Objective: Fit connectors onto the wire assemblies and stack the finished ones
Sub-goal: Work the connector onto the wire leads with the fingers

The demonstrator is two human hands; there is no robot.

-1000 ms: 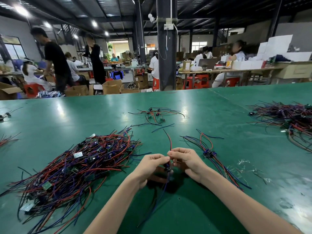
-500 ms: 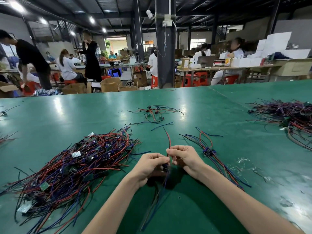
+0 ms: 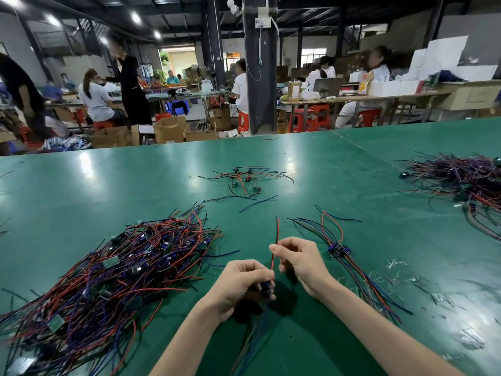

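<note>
My left hand (image 3: 244, 283) grips a small dark blue connector (image 3: 265, 287) with wires trailing down toward me. A red wire (image 3: 276, 240) rises from the connector, and my right hand (image 3: 298, 260) pinches it a little above and to the right of the left hand. To the right of my right hand a small stack of finished assemblies (image 3: 339, 251) lies on the green table (image 3: 352, 172). On my left sits a large tangled pile of red, blue and black wire assemblies (image 3: 130, 270) with small circuit boards.
A few loose assemblies (image 3: 244, 180) lie at the table's middle, and another big wire pile (image 3: 466, 180) sits far right. Clear plastic scraps (image 3: 395, 264) lie at the right. Behind the table, people sit and stand at other benches among cardboard boxes.
My hands have drawn apart: the left dropped toward me with the connector, and the right rose along the red wire.
</note>
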